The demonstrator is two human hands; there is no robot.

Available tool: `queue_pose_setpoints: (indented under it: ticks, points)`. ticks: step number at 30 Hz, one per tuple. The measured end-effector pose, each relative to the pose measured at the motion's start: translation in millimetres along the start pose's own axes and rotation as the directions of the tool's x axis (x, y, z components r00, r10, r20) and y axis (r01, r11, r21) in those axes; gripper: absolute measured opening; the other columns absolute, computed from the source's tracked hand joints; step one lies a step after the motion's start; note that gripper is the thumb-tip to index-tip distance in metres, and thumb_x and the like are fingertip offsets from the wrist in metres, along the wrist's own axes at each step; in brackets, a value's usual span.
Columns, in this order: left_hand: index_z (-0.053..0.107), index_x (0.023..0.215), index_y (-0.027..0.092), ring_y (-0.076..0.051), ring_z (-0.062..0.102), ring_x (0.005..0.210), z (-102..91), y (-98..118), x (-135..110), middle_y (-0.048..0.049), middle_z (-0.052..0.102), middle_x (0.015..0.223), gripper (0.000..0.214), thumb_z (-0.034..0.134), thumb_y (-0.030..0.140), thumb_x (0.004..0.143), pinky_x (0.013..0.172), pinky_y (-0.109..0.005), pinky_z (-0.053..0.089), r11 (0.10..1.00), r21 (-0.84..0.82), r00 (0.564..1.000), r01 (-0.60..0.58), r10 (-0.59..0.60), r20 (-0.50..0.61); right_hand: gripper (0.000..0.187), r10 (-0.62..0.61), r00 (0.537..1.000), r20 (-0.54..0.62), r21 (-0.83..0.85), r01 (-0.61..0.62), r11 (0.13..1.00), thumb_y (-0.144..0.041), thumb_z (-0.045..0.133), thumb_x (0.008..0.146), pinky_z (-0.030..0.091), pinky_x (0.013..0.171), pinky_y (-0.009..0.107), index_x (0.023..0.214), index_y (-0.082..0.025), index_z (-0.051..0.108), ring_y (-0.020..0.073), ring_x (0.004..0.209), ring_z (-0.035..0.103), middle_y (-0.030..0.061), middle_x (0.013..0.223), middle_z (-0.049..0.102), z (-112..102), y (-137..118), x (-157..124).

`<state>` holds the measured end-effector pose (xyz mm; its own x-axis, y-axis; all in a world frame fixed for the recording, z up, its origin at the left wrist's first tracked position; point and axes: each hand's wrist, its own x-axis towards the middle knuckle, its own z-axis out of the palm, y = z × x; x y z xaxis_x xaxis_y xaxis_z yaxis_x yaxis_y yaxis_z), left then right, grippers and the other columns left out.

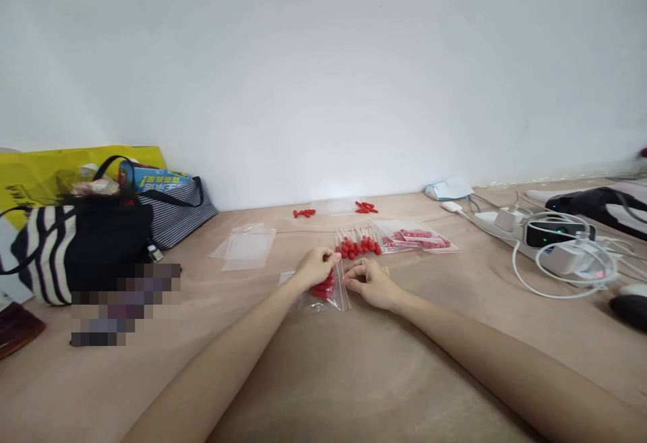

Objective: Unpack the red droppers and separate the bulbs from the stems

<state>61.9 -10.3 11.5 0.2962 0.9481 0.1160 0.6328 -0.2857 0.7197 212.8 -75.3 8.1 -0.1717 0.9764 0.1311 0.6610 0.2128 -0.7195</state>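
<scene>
Clear bag of red pieces lies on the desk, red-lined mouth facing right, long axis apparently left-to-right, left hand pinching its far corner, right hand curled beside the mouth, whether its grip holds plastic I cannot tell.

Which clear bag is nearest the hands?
The clear plastic bag holding red pieces, its red-lined edge between the left hand and right hand. The flat clear plastic bags lie farther left, the other red-filled clear bags farther right.
</scene>
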Motion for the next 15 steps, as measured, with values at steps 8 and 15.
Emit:
queue_pose_setpoints:
  ticks: [8, 15]
  points:
    - [0.054, 0.062, 0.016, -0.01, 0.044, 0.046, 0.6, 3.1, -1.3, 0.003, 0.049, 0.05, 0.028, 0.045, 0.041, 0.073, 0.044, -0.02, 0.031, 0.998, 0.061, 1.0, -0.003, 0.005, -0.03, 0.015, 0.03, 0.999, -0.015, 0.016, -0.03, 0.999, -0.036, 0.057, 0.066, 0.022, 0.088, 0.04, 0.07, -0.026, 0.067, 0.0209, 0.095, 0.048, -0.0003, 0.093, 0.06, 0.2, -2.0, 0.3]
    - [0.055, 0.063, 0.016, -0.011, 0.046, 0.049, 3.2, 6.4, -3.0, 0.0017, 0.051, 0.052, 0.027, 0.046, 0.038, 0.074, 0.047, -0.021, 0.033, 0.994, 0.11, 0.998, -0.024, 0.03, -0.051, 0.014, 0.073, 0.997, -0.011, 0.007, -0.073, 0.997, -0.029, 0.053, 0.067, 0.021, 0.086, 0.043, 0.06, -0.021, 0.063, 0.0214, 0.095, 0.046, 0.0001, 0.092, 0.06, 2.7, -4.2, 1.2]
